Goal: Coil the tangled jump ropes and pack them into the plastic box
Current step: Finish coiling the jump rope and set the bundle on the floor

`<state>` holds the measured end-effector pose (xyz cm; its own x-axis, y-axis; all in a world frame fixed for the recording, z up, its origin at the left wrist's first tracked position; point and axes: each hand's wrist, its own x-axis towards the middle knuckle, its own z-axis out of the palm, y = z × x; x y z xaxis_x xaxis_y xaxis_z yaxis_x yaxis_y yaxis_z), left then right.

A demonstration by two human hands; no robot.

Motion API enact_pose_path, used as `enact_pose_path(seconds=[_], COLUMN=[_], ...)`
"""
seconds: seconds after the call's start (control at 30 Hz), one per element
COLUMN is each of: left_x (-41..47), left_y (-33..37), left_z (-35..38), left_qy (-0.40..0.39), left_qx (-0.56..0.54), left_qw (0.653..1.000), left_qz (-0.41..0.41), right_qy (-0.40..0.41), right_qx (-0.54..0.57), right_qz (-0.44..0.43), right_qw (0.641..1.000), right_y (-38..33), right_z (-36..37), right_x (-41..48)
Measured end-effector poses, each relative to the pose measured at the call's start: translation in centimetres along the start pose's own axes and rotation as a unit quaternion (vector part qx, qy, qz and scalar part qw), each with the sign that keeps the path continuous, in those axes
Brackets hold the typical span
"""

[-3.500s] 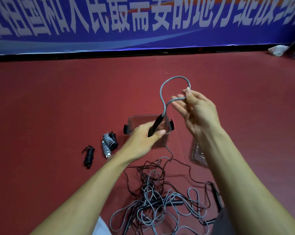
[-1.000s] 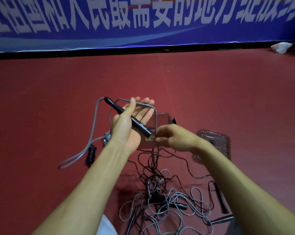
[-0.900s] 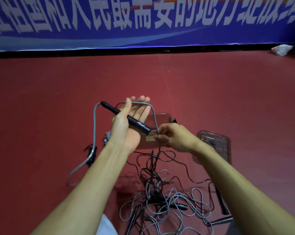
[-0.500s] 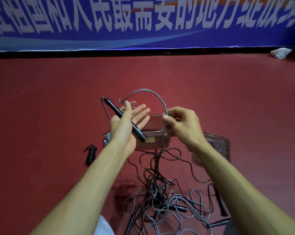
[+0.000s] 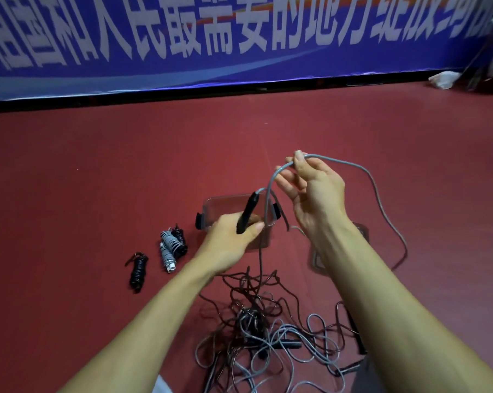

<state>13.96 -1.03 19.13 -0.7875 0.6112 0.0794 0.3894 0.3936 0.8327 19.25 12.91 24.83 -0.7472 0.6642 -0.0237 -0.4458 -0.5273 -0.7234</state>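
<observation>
Left hand (image 5: 228, 239) is curled round the lower end of a black handle (image 5: 249, 209), thumb laid across it. It holds the handle tilted upward just in front of the clear plastic box (image 5: 211, 204), which stands on the red floor (image 5: 97, 180). From the handle's top a grey rope (image 5: 339, 162) climbs to the right hand (image 5: 316, 199). That hand is raised higher and pinches the cord between thumb and forefinger, the other fingers loosely spread. Past the pinch the rope arcs out to the right and drops to the floor.

Close to the person, below both forearms, lies the tangle (image 5: 253, 324) of grey and black ropes. Left of the box sit three wound bundles: a black bundle (image 5: 138, 269) set apart, and a grey bundle (image 5: 168, 248) touching a second black bundle (image 5: 180, 239). A clear lid (image 5: 316, 258) shows beside the right forearm.
</observation>
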Motion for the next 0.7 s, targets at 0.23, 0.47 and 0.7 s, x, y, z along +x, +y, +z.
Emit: enact_pose_path(seconds=[0.23,0.47,0.7], left_x=[-0.2,0.2,0.2], left_y=[1.5,2.7,4.0], left_z=[1.6,0.8,-1.7], left_qy=[0.012,0.141,0.188], left_qx=[-0.136,-0.319,-0.573], left_qw=[0.990,0.935,0.794], left_qz=[-0.020,-0.061,-0.079], right_qy=[0.031,-0.067,-0.263], right_qx=[-0.049,-0.304,-0.550], right_qz=[-0.008,0.025,0.054], right_qw=[0.998,0.950,0.791], right_y=[-0.4,0.4,3.2], right_z=[-1.2,-2.0,-2.1], right_x=[1.1,1.1,-0.2])
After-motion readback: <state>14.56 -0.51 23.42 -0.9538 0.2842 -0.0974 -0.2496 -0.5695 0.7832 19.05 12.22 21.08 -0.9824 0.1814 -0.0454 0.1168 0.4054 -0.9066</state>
